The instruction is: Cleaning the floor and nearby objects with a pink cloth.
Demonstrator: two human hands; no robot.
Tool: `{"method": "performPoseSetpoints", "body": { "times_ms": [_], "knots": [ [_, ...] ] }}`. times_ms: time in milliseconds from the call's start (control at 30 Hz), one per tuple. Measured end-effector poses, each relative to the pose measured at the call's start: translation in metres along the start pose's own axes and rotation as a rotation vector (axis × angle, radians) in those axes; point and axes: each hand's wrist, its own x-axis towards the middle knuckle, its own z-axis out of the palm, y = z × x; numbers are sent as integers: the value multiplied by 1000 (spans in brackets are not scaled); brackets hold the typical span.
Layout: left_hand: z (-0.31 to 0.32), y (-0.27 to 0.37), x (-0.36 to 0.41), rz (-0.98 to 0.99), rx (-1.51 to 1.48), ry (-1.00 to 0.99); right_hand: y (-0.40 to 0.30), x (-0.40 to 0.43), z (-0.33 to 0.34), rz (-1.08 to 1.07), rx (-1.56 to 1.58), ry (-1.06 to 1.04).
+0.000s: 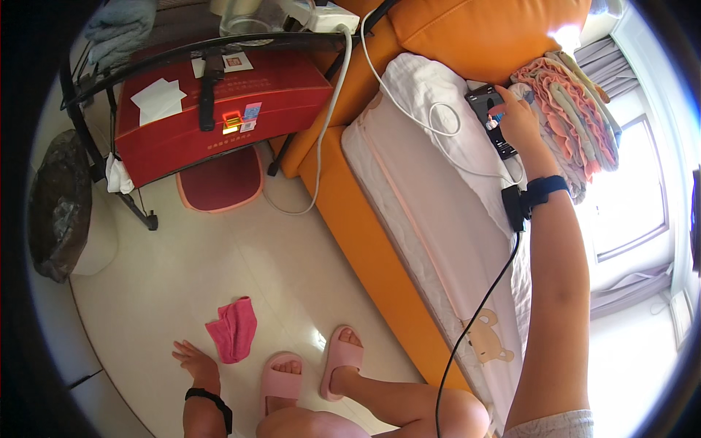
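My right hand [515, 117] reaches over a smartphone [490, 117] that lies on the bed with its screen lit; a finger is at the screen's upper part. A dark strap with a black device [513, 209] and a black cable is on that wrist. At the lower left, my left hand [196, 362] hangs above the tiled floor with its fingers apart, holding nothing, a black strap on its wrist. Just right of it, a folded pink cloth [234, 330] lies on the floor.
An orange bed frame [372, 274] runs diagonally, with folded bedding [569, 109] near the window. A black rack [87, 142] holds a red box [274, 115] with a black-handled object on it. A white cable [328, 120] hangs down. A lined bin [63, 208] stands left.
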Motion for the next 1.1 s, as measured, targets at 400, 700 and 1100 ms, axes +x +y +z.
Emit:
{"method": "performPoseSetpoints", "body": {
  "times_ms": [400,700,1100],
  "knots": [
    [-11,-2,-6,-62,-114,-25,44,5,16,-41,824,41],
    [-6,-1,0,-1,-10,-63,-2,-42,-58,22,580,56],
    [-51,-26,-38,116,-102,-166,-126,-268,-151,27,919,-258]
  ]
}}
